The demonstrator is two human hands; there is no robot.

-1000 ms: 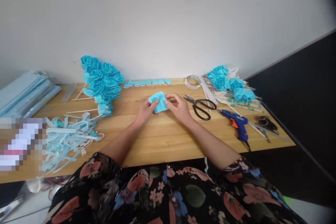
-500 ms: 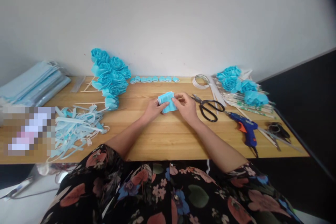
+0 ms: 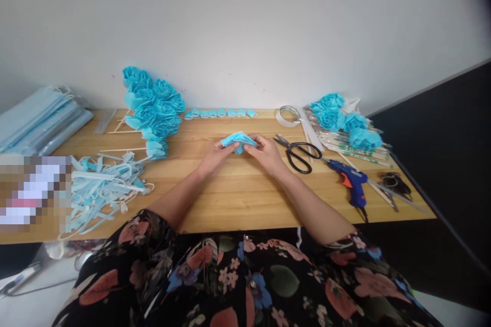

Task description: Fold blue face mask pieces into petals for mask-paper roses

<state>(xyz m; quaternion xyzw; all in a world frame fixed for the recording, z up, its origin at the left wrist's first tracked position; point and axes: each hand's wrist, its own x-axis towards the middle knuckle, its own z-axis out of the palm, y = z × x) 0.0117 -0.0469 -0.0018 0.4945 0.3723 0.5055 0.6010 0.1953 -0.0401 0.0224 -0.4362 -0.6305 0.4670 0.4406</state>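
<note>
nearest us, we see a dark floral garment (image 3: 245, 286) below the front edge of a wooden tabletop (image 3: 238, 204). on its left part lies a tangled heap of pale strips (image 3: 104, 186); on its right, a blue glue gun (image 3: 356, 184) with an orange trigger. between these, over the middle of the table, we find the folded blue piece (image 3: 239, 139), its layers bent and partly spread. the left hand (image 3: 213, 157) pinches its left end and the right hand (image 3: 267, 155) its right end, thumbs in front and fingers behind, partly hidden from us; both grips are closed to the thickness of the piece. just beside the right hand we note black-handled scissors (image 3: 288, 146). farther back, near a pale wall (image 3: 238, 30), we see a large flower cluster (image 3: 153, 104), a row of small folded pieces (image 3: 221, 112) and a tape roll (image 3: 286, 120), left to right.
</note>
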